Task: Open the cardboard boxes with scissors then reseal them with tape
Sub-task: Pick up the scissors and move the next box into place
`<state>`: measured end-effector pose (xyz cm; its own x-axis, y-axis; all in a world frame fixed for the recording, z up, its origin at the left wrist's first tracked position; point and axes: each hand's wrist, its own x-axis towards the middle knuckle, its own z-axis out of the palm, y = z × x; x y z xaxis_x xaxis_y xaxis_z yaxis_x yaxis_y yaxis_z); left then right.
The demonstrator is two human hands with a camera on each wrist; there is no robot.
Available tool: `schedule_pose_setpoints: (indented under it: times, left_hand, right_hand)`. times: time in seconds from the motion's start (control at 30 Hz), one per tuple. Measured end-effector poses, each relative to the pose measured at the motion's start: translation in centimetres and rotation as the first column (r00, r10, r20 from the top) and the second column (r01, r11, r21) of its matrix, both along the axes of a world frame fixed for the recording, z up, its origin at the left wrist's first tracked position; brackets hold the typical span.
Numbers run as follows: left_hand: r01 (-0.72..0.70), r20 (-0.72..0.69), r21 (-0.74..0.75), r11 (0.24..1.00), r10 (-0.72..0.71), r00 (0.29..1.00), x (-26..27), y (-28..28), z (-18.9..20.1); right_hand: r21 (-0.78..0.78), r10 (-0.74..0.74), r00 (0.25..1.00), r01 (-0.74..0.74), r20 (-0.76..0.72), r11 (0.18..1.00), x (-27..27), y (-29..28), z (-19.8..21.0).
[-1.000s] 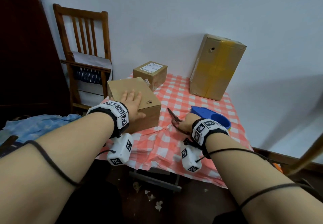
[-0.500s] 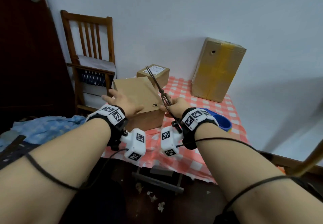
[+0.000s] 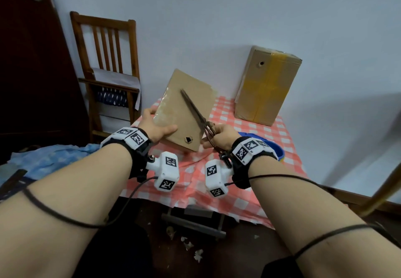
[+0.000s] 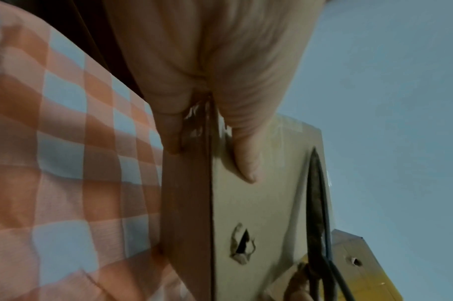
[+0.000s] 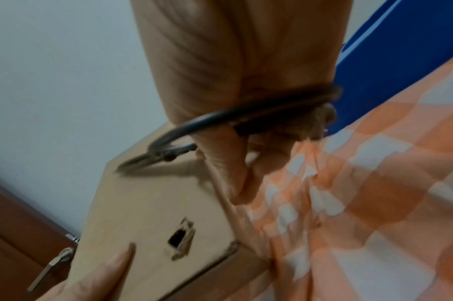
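Since a second ago the cardboard box (image 3: 184,112) has gone from lying flat under the left hand (image 3: 157,127) to tipped up on its near edge, and the scissors (image 3: 196,112) have come up off the counter (image 3: 249,130) to lie across the box's upturned face. The left hand grips the box's left edge, thumb on the front face and fingers wrapped behind. The right hand (image 3: 220,135) is curled through the scissor handles just right of the box, blades pointing up and away, looking closed or nearly so.

Progress-wise, I'd say this is barely started. The box has glossy tape along its left side and a small torn hole near the bottom, but I can't see any cut seam yet. Further out past the right hand, the taller box with yellow tape (image 3: 268,87) leans on the wall, untouched as far as I can tell. The blue tape dispenser (image 3: 280,150) sits right behind the right wrist, so resealing is all still ahead.
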<state>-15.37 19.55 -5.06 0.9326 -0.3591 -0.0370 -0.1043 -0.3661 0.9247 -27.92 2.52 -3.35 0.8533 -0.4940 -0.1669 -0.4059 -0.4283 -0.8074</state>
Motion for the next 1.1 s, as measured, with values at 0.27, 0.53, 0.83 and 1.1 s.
schedule_pose_setpoints:
  times: [0.27, 0.53, 0.83, 1.1]
  left_hand:
    - [0.082, 0.202, 0.274, 0.958, -0.141, 0.969, -0.8, -1.9, 2.3]
    - [0.032, 0.275, 0.436, 0.9, -0.167, 0.947, -1.6, -4.7, 4.3]
    - [0.096, 0.167, 0.473, 0.876, -0.196, 0.966, -1.7, -5.8, 4.8]
    - [0.183, 0.094, 0.491, 0.852, -0.26, 0.961, -0.5, -6.6, 4.5]
  right_hand:
    - [-0.281, 0.042, 0.996, -0.062, -0.078, 0.958, -4.2, -5.0, 2.2]
    - [-0.671, 0.006, 0.957, -0.206, -0.289, 0.712, -6.3, -6.4, 5.9]
    - [-0.894, 0.038, 0.916, -0.397, -0.398, 0.206, -2.2, -4.0, 10.1]
    - [-0.895, 0.132, 0.928, -0.371, -0.348, 0.248, 0.9, -3.5, 9.9]
